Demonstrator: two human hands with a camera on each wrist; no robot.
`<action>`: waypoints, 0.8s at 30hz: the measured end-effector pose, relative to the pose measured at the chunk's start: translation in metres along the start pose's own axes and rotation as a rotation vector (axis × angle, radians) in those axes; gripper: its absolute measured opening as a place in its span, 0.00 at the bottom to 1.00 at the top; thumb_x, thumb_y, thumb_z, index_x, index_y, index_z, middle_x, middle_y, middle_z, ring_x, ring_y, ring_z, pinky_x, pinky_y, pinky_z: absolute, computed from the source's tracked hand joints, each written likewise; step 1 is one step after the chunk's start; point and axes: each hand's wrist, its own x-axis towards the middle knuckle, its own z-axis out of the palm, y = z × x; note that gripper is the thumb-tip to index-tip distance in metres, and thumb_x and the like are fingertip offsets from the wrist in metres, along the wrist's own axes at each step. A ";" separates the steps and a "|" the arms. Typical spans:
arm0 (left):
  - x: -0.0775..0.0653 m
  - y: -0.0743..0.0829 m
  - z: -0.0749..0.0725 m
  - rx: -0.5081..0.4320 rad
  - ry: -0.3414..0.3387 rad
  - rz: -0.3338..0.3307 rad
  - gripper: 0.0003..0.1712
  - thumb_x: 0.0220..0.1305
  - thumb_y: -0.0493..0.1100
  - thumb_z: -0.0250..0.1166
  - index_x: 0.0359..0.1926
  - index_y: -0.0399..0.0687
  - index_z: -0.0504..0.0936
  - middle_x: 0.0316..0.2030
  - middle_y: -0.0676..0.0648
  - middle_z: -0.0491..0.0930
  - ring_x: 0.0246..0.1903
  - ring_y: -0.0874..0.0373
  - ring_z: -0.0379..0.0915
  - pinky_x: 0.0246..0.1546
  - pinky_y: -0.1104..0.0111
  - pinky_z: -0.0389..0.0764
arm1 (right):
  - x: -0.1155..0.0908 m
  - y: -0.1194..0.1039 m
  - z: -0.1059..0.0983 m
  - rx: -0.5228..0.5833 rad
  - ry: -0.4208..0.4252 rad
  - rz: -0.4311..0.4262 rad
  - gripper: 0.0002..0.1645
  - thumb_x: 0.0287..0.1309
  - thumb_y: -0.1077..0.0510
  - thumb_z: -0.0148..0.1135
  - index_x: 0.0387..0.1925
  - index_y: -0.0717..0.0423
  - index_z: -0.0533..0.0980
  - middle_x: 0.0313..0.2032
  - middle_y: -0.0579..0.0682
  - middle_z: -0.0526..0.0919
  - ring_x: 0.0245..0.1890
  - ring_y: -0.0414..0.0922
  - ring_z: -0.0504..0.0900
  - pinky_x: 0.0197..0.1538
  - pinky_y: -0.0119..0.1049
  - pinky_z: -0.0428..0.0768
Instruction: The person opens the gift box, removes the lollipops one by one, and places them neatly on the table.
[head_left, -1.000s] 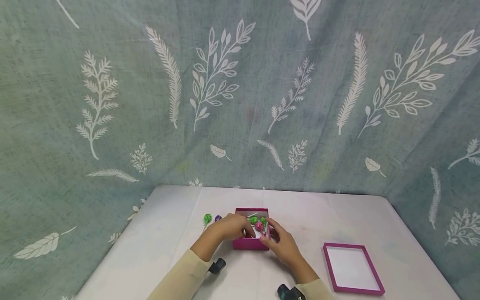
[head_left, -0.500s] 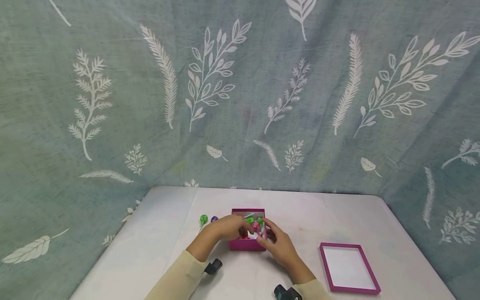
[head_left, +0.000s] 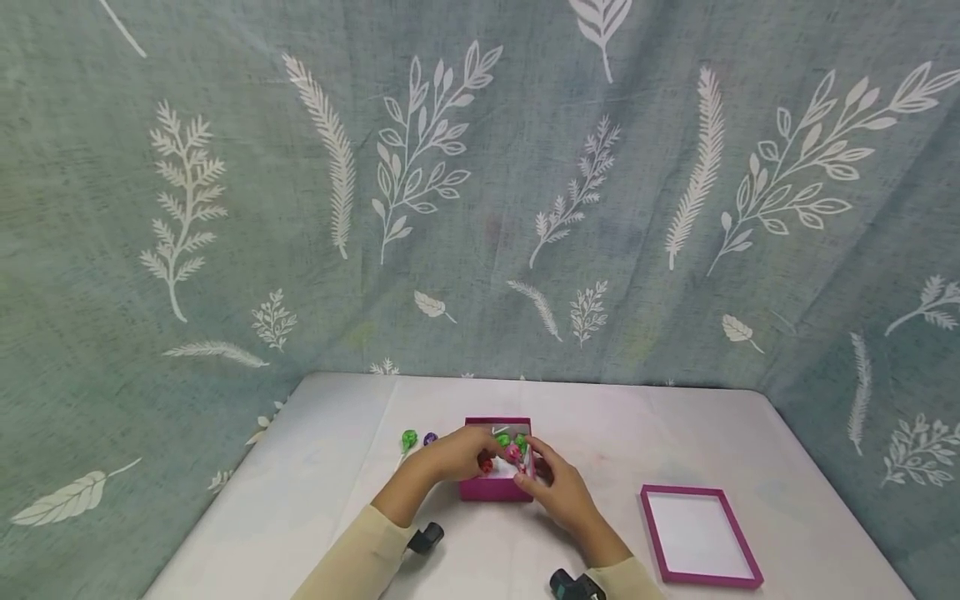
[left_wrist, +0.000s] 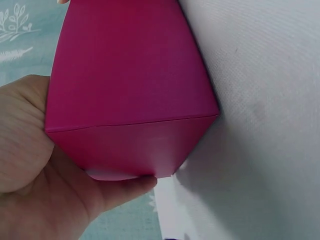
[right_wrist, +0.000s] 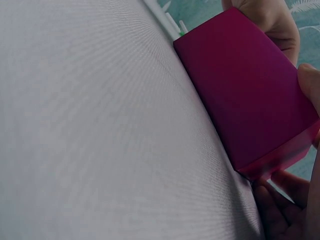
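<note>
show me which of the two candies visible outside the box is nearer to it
The purple candy: it sits between the green candy and the box, while the green one lies farther left.

The left arm [head_left: 358,552] slants in from the near left of the box [head_left: 495,490], wrist bent; the left hand [head_left: 457,452] arches over its left rim, some fingers bent down inside, one against the outer wall. The right arm [head_left: 621,577] comes from the near right; the right hand [head_left: 564,493] holds its right side, thumb near the front corner, fingers farther back.
</note>
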 end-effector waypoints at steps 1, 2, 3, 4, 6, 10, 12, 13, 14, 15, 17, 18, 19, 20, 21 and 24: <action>0.000 0.000 0.000 -0.008 0.004 -0.004 0.24 0.51 0.21 0.65 0.46 0.49 0.87 0.36 0.54 0.79 0.31 0.65 0.71 0.34 0.74 0.76 | 0.000 0.000 0.000 -0.002 -0.001 0.002 0.41 0.57 0.40 0.67 0.70 0.41 0.65 0.60 0.56 0.75 0.56 0.53 0.78 0.57 0.55 0.73; -0.001 -0.001 0.001 -0.015 0.008 -0.008 0.25 0.51 0.21 0.65 0.45 0.49 0.87 0.36 0.54 0.79 0.31 0.65 0.71 0.33 0.74 0.76 | 0.000 0.000 0.000 0.000 -0.002 0.005 0.41 0.57 0.40 0.67 0.70 0.41 0.65 0.61 0.56 0.75 0.56 0.53 0.77 0.57 0.55 0.73; -0.001 -0.001 0.001 -0.021 0.013 -0.011 0.25 0.50 0.21 0.64 0.45 0.49 0.88 0.37 0.54 0.79 0.31 0.65 0.71 0.33 0.74 0.76 | 0.000 0.000 0.000 0.002 -0.003 0.007 0.41 0.57 0.40 0.67 0.70 0.41 0.65 0.61 0.56 0.75 0.56 0.53 0.77 0.57 0.55 0.73; -0.002 -0.001 0.000 -0.022 0.018 -0.014 0.25 0.50 0.21 0.65 0.44 0.49 0.87 0.38 0.53 0.79 0.31 0.65 0.70 0.33 0.74 0.76 | 0.001 0.000 0.001 -0.001 -0.003 0.007 0.41 0.57 0.40 0.67 0.70 0.40 0.65 0.61 0.56 0.75 0.56 0.53 0.77 0.57 0.55 0.73; -0.002 -0.001 0.000 -0.015 0.028 -0.007 0.24 0.50 0.21 0.65 0.44 0.49 0.87 0.39 0.53 0.79 0.32 0.65 0.70 0.33 0.74 0.75 | 0.001 -0.001 0.001 -0.004 0.000 0.006 0.41 0.57 0.40 0.67 0.70 0.41 0.65 0.61 0.56 0.74 0.57 0.54 0.77 0.57 0.55 0.73; -0.003 -0.002 0.001 -0.017 0.046 0.036 0.20 0.51 0.22 0.66 0.40 0.48 0.87 0.36 0.53 0.76 0.31 0.65 0.70 0.33 0.74 0.75 | 0.001 -0.003 0.001 -0.013 0.004 0.006 0.41 0.57 0.40 0.67 0.70 0.41 0.65 0.61 0.56 0.74 0.56 0.54 0.77 0.57 0.55 0.72; -0.004 -0.003 0.001 -0.027 0.051 0.058 0.18 0.51 0.23 0.68 0.38 0.47 0.87 0.34 0.55 0.74 0.31 0.65 0.70 0.33 0.74 0.75 | 0.000 -0.002 0.001 -0.016 0.006 0.004 0.41 0.57 0.39 0.66 0.70 0.41 0.65 0.61 0.56 0.75 0.56 0.54 0.77 0.57 0.55 0.72; -0.005 -0.003 0.001 -0.030 0.056 0.067 0.16 0.51 0.24 0.69 0.37 0.47 0.87 0.33 0.56 0.74 0.31 0.66 0.70 0.34 0.74 0.76 | 0.000 -0.002 0.001 -0.016 0.007 0.002 0.41 0.57 0.39 0.66 0.70 0.41 0.65 0.61 0.56 0.75 0.56 0.54 0.77 0.57 0.55 0.72; -0.005 -0.004 0.001 -0.030 0.062 0.077 0.16 0.50 0.25 0.70 0.36 0.47 0.87 0.32 0.57 0.73 0.31 0.66 0.70 0.34 0.74 0.76 | 0.000 -0.002 0.002 -0.018 0.008 -0.001 0.41 0.57 0.39 0.66 0.70 0.41 0.65 0.61 0.56 0.75 0.56 0.54 0.78 0.57 0.55 0.73; -0.006 -0.004 0.001 -0.027 0.067 0.082 0.15 0.50 0.26 0.71 0.37 0.48 0.87 0.33 0.58 0.73 0.32 0.66 0.71 0.35 0.74 0.76 | 0.000 -0.002 0.002 -0.017 0.009 -0.002 0.41 0.57 0.39 0.66 0.70 0.40 0.65 0.61 0.56 0.75 0.56 0.54 0.78 0.57 0.55 0.73; -0.006 -0.004 0.002 -0.018 0.078 0.093 0.15 0.51 0.28 0.72 0.39 0.48 0.87 0.34 0.60 0.74 0.33 0.67 0.71 0.38 0.74 0.76 | 0.000 -0.001 0.002 -0.006 0.011 -0.004 0.41 0.57 0.39 0.67 0.70 0.40 0.65 0.60 0.57 0.75 0.56 0.54 0.78 0.56 0.55 0.73; -0.007 -0.004 0.002 -0.016 0.084 0.094 0.15 0.51 0.29 0.72 0.40 0.49 0.87 0.35 0.60 0.75 0.34 0.67 0.71 0.39 0.73 0.76 | 0.000 0.000 0.002 -0.001 0.011 -0.003 0.41 0.57 0.40 0.67 0.70 0.40 0.65 0.60 0.57 0.75 0.56 0.54 0.78 0.56 0.55 0.73; -0.007 -0.004 0.002 -0.015 0.089 0.096 0.16 0.52 0.29 0.72 0.41 0.49 0.87 0.36 0.60 0.75 0.35 0.67 0.71 0.40 0.73 0.76 | 0.000 0.000 0.002 0.001 0.010 -0.002 0.41 0.57 0.40 0.67 0.70 0.40 0.65 0.60 0.57 0.75 0.56 0.54 0.78 0.56 0.55 0.73; -0.008 -0.004 0.002 -0.016 0.092 0.097 0.16 0.53 0.30 0.72 0.42 0.49 0.87 0.36 0.61 0.75 0.36 0.68 0.71 0.41 0.72 0.76 | 0.000 0.000 0.001 0.002 0.009 0.000 0.41 0.57 0.40 0.67 0.70 0.40 0.65 0.60 0.58 0.75 0.55 0.54 0.78 0.56 0.55 0.73; -0.009 -0.003 0.002 -0.019 0.095 0.095 0.16 0.54 0.30 0.71 0.43 0.49 0.87 0.37 0.61 0.76 0.37 0.68 0.71 0.43 0.72 0.76 | 0.000 0.001 0.001 0.006 0.008 0.000 0.41 0.57 0.40 0.67 0.70 0.40 0.65 0.60 0.58 0.75 0.55 0.54 0.78 0.56 0.55 0.73; -0.011 -0.002 0.001 -0.027 0.115 0.106 0.16 0.57 0.30 0.68 0.45 0.49 0.87 0.38 0.60 0.76 0.38 0.68 0.72 0.44 0.71 0.76 | 0.000 0.002 0.001 0.000 0.008 -0.003 0.40 0.57 0.40 0.67 0.70 0.39 0.65 0.60 0.57 0.76 0.55 0.53 0.78 0.56 0.54 0.74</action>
